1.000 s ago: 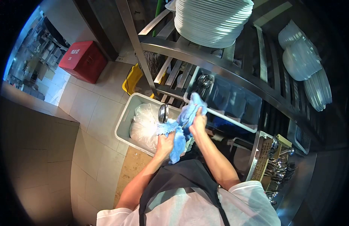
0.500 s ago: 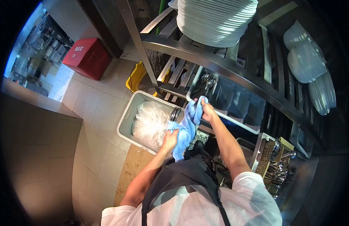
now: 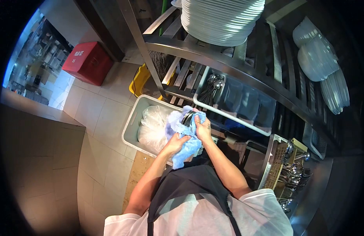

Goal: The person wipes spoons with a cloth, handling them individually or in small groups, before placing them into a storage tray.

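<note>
A light-blue cloth [image 3: 186,151] is bunched between my two hands, over the edge of a grey tub. My left hand [image 3: 176,143] is closed on its near side, thumb on top. My right hand [image 3: 203,128] grips the right part, its thumb against a bundle of shiny metal cutlery [image 3: 187,118]. The cloth wraps around that bundle, so the kind of cutlery is hard to make out. Farther off, several spoons [image 3: 216,83] lie in the left compartment of a divided bin [image 3: 234,118] on the rack.
The grey tub [image 3: 129,126] holds a clear plastic bag [image 3: 152,128]. A metal rack [image 3: 213,56] carries stacked white plates [image 3: 221,23]. Baskets of cutlery [image 3: 294,171] stand at right. A red box [image 3: 89,65] and a yellow mop bucket [image 3: 139,78] are on the floor.
My right hand has come down and left from beside the bin towards my left hand. The cloth, stretched out before, is now gathered around the cutlery.
</note>
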`<state>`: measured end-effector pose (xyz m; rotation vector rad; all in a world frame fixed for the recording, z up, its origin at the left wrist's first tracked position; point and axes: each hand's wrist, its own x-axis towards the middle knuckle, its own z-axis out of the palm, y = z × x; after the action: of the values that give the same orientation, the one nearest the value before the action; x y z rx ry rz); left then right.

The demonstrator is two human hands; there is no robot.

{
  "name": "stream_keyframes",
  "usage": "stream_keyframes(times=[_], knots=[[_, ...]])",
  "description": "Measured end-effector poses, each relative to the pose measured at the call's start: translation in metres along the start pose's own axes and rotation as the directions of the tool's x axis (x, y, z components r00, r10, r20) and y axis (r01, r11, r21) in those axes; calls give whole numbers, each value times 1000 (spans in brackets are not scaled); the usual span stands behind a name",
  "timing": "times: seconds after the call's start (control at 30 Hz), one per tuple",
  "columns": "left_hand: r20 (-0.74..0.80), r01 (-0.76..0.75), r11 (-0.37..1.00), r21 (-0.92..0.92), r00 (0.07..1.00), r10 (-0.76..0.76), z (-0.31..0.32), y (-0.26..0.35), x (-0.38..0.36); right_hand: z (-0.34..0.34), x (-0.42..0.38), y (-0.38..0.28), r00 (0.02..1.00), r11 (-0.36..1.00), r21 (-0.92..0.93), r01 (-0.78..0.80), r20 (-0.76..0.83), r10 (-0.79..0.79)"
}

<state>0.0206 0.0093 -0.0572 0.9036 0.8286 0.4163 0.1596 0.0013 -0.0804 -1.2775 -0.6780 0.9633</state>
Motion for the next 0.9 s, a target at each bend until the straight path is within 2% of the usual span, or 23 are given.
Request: stream_keyframes(times=[0.07, 0.1, 0.13, 0.17, 0.2, 0.27, 0.3, 0.33, 0.37, 0.4, 0.43, 0.5, 0.63, 0.77, 0.83, 0.87, 0.9], knots=[[39, -38, 979, 201, 999, 30, 0, 6, -4, -3, 5, 3, 1000, 999, 42, -10, -16, 11], [22, 0, 964, 266, 1000, -6, -1, 9, -7, -6, 7, 3, 997, 998, 62, 12, -76, -7], [20, -1, 965, 264, 1000, -4, -2, 8, -9, -9, 10, 2, 991, 996, 81, 35, -135, -24], [-7, -41, 960, 277, 999, 44, -2, 6, -11, -9, 9, -14, 992, 979, 204, 14, -125, 12], [-31, -79, 953, 292, 995, 92, -1, 7, -13, -13, 13, -17, 992, 985, 173, 15, -123, 7], [-24, -101, 968, 229, 994, 110, 5, 14, -17, -16, 13, -26, 999, 949, 316, 2, -36, 10], [-18, -123, 979, 162, 992, 127, 8, 18, -19, -17, 14, -28, 999, 949, 314, 3, -35, 9], [-19, -125, 979, 160, 991, 130, 7, 19, -19, -17, 14, -31, 1000, 942, 335, -11, 8, 8], [-18, -124, 962, 243, 991, 132, 6, 20, -18, -17, 14, -33, 999, 934, 356, -24, 50, 7], [-16, -122, 938, 326, 991, 134, 5, 21, -18, -18, 13, -37, 999, 934, 356, -22, 51, 4], [-16, -122, 937, 326, 991, 135, 6, 21, -18, -20, 12, -40, 995, 948, 310, -69, 85, 45], [-26, -253, 901, 353, 960, 280, 9, 22, -20, -25, 9, -45, 987, 956, 262, -130, 126, 100], [-2, -175, 910, 375, 982, 190, 5, 18, -17, -25, 7, -45, 988, 961, 236, -141, 90, 122], [-71, -170, 936, 307, 977, 201, 7, 18, -21, -28, 7, -37, 993, 965, 235, -116, 49, 107], [-99, -162, 943, 291, 975, 198, 4, 15, -24, -30, 5, -37, 999, 961, 277, -9, -35, 19], [-135, -208, 927, 312, 956, 260, 5, 16, -28, -30, 4, -41, 999, 961, 278, -7, -33, 17], [-171, -249, 909, 335, 932, 319, 5, 17, -32, -30, 3, -45, 995, 957, 281, 70, -91, -46]])
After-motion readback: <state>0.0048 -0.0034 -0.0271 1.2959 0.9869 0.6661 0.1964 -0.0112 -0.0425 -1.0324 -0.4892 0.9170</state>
